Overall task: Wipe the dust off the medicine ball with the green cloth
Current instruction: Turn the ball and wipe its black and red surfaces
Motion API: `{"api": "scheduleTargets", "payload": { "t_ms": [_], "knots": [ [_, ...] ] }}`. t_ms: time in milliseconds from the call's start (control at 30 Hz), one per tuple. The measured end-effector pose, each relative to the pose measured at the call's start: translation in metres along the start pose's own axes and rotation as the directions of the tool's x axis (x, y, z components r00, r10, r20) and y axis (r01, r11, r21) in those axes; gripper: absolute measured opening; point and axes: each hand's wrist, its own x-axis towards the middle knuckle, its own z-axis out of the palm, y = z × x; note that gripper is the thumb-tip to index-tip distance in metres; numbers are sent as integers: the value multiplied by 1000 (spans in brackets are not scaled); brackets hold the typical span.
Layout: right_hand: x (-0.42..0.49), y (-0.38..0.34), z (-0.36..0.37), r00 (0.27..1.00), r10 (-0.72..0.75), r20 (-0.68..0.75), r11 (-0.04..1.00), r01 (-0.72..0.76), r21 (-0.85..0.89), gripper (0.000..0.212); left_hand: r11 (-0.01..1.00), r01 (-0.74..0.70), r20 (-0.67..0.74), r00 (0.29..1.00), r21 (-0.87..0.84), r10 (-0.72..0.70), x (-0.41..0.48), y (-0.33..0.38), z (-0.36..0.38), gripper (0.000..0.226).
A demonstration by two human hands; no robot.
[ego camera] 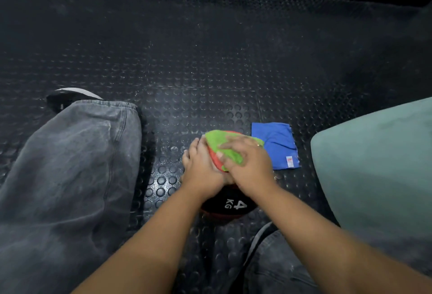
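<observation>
At the far left a leg in faded grey jeans stretches across the studded black rubber floor, with a black shoe with a white stripe showing past the hem.

Right of the leg, the left hand lies flat against the left side of the medicine ball. Its fingers are straight and close together, steadying the ball without gripping it.

The ball sits on the floor between the person's legs, near the middle of the view. Its near face is black and marked "4 KG", and its far part is red-orange.

The green cloth is draped over the top of the ball. The right hand presses down on it, fingers bent over the fabric and thumb at its near edge, holding the cloth against the ball. That hand is slightly blurred and wears a ring on one finger.

Just beside the ball on the right, a blue cloth with a small label at one corner lies flat on the floor.

Further right, a pale teal padded cushion fills the edge of the view.
</observation>
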Motion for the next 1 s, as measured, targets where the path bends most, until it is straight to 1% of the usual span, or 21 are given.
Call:
{"api": "scheduleTargets", "payload": {
  "t_ms": [33, 67, 100, 167, 200, 267, 300, 333, 400, 433, 500, 533, 567, 600, 633, 733, 800, 867, 900, 933, 1000],
  "knots": [
    [-1, 2, -2, 995, -81, 65, 996, 79, 28, 18, 1000, 5, -7, 1000, -15, -5, 1, -2, -2, 146],
    [3, 7, -6, 984, -129, 124, 990, 121, 72, 18, 1000, 10, -12, 1000, -20, -11, 1, -5, -5, 150],
    [7, 14, -11, 979, -140, 150, 985, 121, 125, 18, 1000, 18, -11, 1000, -16, -18, 0, -7, -7, 156],
    [13, 27, -14, 993, -77, 91, 969, 53, 243, 18, 1000, 26, 0, 1000, -13, -26, -4, -8, -7, 163],
    [12, 31, -13, 998, -41, 42, 962, 28, 271, 18, 1000, 25, 5, 1000, -11, -25, -7, -6, -6, 161],
    [6, 36, -11, 998, 31, -57, 965, -15, 261, 18, 1000, 14, 2, 1000, 18, -14, -10, 3, -3, 155],
    [4, 39, -11, 991, 98, -87, 961, -71, 268, 16, 999, 15, 1, 1000, 36, -15, -10, 6, -1, 153],
    [4, 45, -11, 976, 195, -93, 943, -161, 292, 15, 999, 20, 1, 1000, 47, -20, -8, 7, -1, 153],
    [4, 63, -21, 914, 402, -53, 867, -361, 343, 10, 999, 16, -4, 1000, 49, -16, -11, 10, 2, 152],
    [2, 74, -25, 874, 486, -12, 829, -457, 321, 10, 999, 16, -9, 1000, 43, -16, -15, 10, 4, 152],
    [-5, 89, -26, 801, 595, 59, 774, -592, 225, 19, 999, 17, -24, 1000, 34, -17, -25, 8, 7, 154],
    [-8, 90, -25, 780, 622, 75, 754, -622, 213, 23, 999, 20, -39, 999, 31, -19, -30, 7, 10, 154],
    [-10, 86, -25, 778, 624, 71, 750, -622, 224, 24, 999, 31, -60, 998, 30, -29, -36, 7, 12, 155],
    [-11, 78, -24, 798, 601, 48, 767, -593, 245, 23, 998, 51, -79, 996, 30, -49, -41, 8, 16, 156],
    [-11, 68, -23, 836, 548, 12, 808, -533, 250, 22, 996, 78, -92, 993, 33, -75, -46, 11, 20, 157],
    [-15, 34, -19, 956, 286, -70, 945, -269, 186, 26, 986, 151, -90, 985, 63, -145, -52, 23, 29, 164],
    [-20, 17, -16, 994, 101, -28, 983, -95, 158, 26, 973, 162, -45, 987, 167, -157, -50, 24, 25, 166],
    [-20, 18, -14, 999, -37, 11, 986, 34, 163, 18, 951, 128, -10, 991, 283, -130, -51, 19, 17, 166],
    [-18, 24, -16, 998, -64, 22, 981, 59, 184, 16, 947, 98, -9, 995, 307, -100, -51, 13, 12, 165],
    [-16, 29, -19, 998, -63, 29, 976, 55, 210, 24, 952, 65, -16, 998, 298, -63, -51, 8, 9, 165],
    [-9, 41, -26, 999, 21, 32, 964, -29, 264, 45, 972, 1, -3, 1000, 237, 0, -49, 0, 5, 166]
  ]
}}
